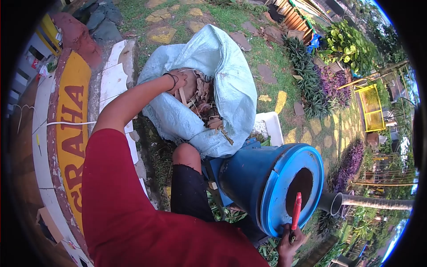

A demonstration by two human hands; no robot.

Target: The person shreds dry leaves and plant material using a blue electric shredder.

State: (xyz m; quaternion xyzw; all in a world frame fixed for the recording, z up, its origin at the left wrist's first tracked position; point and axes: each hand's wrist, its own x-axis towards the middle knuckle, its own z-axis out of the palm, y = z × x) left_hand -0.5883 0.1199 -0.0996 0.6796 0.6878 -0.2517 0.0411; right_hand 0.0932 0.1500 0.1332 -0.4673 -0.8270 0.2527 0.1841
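Observation:
My left hand [179, 79], with a dark band at the wrist, reaches into the mouth of a large pale-blue woven sack [235, 84]. Brown dry leaves [204, 95] lie inside the sack, and this hand is among them, its fingers mostly hidden. My right hand [291, 244] is closed around a long red tool [296, 211], whose exact kind I cannot make out. The tool points upward in front of the lid of a blue plastic drum [249, 173]. A round, dark opening [299, 189] shows in the lid, beside the tool's tip.
A white plastic container [269, 127] sits between the sack and grass. At left runs a low ledge with yellow lettering [73, 120] and white tiles. Stepping stones [161, 34] cross the grass. Plants [307, 75] and a yellow bench [371, 109] stand to the right, past a grey pipe [330, 203].

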